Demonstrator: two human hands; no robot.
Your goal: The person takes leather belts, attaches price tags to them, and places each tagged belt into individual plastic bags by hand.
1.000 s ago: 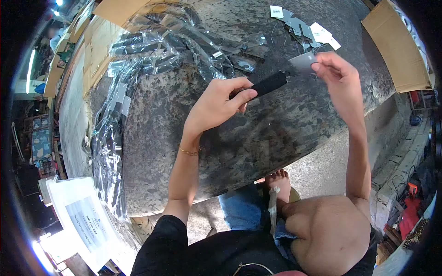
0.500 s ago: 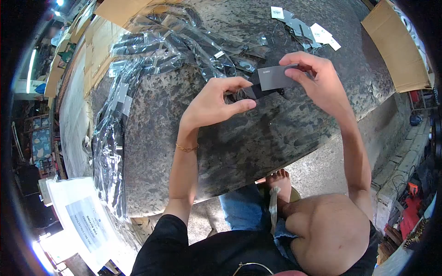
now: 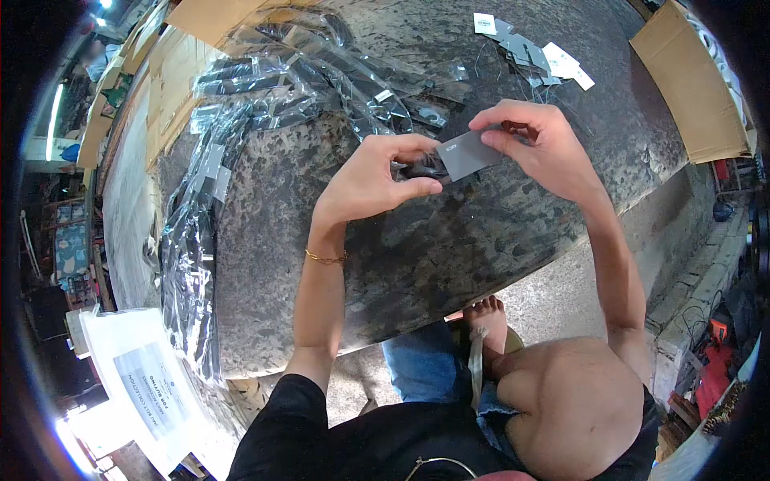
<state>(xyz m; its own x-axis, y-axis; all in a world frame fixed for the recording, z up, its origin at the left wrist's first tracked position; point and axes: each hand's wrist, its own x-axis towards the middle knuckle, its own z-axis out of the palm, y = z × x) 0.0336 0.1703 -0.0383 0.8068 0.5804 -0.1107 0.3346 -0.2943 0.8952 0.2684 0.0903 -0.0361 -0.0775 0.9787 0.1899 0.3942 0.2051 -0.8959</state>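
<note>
My right hand [image 3: 539, 148] pinches a grey card tag [image 3: 469, 156] with small white lettering between thumb and fingers. My left hand [image 3: 375, 178] curls its thumb and fingers around a dark, glossy strip [image 3: 422, 167], which looks wrapped in clear plastic. The tag's left edge lies close to the left fingertips, over the dark strip; whether they touch is hard to tell. Just beyond the hands, dark strips in clear plastic sleeves [image 3: 301, 76] lie heaped on the dark mottled table [image 3: 321, 264].
Grey tags [image 3: 525, 52] and white tags [image 3: 564, 61] with thin strings lie at the far right of the table. More sleeved strips [image 3: 189, 264] run down its left edge. A cardboard flap [image 3: 691, 84] stands at right, a printed sheet [image 3: 154, 389] at lower left.
My right hand has moved left and slightly down, bringing the grey tag nearer my left hand and tilting it. My left hand has barely moved.
</note>
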